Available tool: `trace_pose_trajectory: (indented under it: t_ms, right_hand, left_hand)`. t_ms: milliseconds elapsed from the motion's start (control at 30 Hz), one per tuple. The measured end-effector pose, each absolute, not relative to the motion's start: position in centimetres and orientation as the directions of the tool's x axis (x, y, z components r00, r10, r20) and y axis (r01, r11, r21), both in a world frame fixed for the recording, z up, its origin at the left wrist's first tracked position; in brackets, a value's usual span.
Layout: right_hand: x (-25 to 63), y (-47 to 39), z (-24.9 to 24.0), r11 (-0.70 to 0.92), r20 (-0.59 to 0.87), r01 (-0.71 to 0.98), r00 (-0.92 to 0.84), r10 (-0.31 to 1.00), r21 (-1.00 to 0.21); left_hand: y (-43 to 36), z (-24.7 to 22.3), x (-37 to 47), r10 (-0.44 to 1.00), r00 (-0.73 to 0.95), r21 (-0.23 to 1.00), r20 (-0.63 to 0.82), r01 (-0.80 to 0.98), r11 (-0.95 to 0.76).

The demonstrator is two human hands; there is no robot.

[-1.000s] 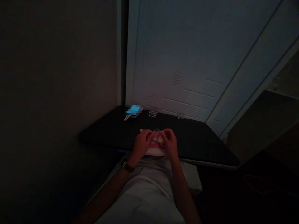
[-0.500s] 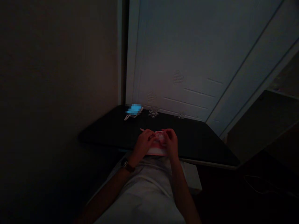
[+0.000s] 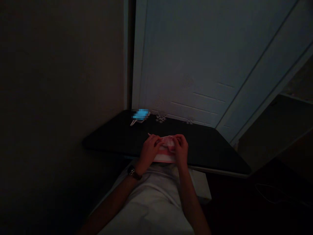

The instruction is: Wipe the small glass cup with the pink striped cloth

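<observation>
Pinching the pink-and-white striped cloth [image 3: 165,158], the left hand [image 3: 149,150] and right hand [image 3: 181,150] sit slightly wider; the clear film between them has slipped from sight, leaving pink fabric showing.

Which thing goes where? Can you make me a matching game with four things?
1. watch
2. pink-and-white striped thing
3. glowing blue thing
4. heart shapes

A. on the pale panel
B. between the left hand and right hand
C. around the left wrist
D. at the back left of the dark table

Pairs: 1-C, 2-B, 3-D, 4-A
</observation>
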State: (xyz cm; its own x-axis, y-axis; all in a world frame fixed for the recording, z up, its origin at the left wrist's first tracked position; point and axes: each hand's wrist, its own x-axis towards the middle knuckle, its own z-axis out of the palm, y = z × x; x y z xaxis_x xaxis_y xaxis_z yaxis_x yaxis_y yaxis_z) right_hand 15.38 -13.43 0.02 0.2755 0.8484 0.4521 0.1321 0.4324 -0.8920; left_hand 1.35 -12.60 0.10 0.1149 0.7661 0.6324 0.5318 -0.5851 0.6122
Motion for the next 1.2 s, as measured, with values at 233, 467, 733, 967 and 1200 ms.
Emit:
trace_pose_trajectory:
  t_ms: [233,467,733,967,1200]
  right_hand:
    - [15.31,-13.40,0.01,0.401,0.412,0.095,0.254,0.875,-0.911]
    - [15.35,-13.27,-0.17,0.417,0.444,0.164,0.209,0.871,-0.894]
    - [15.22,-13.42,0.01,0.440,0.473,0.180,0.237,0.849,-0.880]
    - [15.31,-13.41,-0.08,0.443,0.475,0.175,0.261,0.840,-0.879]
    - [15.44,-13.47,-0.06,0.447,0.477,0.168,0.292,0.829,-0.879]
  left_hand:
    - [-12.56,-0.09,1.28,0.755,0.079,0.593,0.651,0.568,-0.571]
    - [-12.79,0.21,1.07,0.761,-0.012,0.631,0.649,0.568,-0.529]
    - [-12.68,0.27,1.19,0.763,0.029,0.594,0.646,0.608,-0.527]
    - [-12.89,0.25,1.34,0.752,0.073,0.588,0.655,0.576,-0.568]
    - [-12.75,0.08,1.20,0.733,0.111,0.591,0.671,0.517,-0.620]
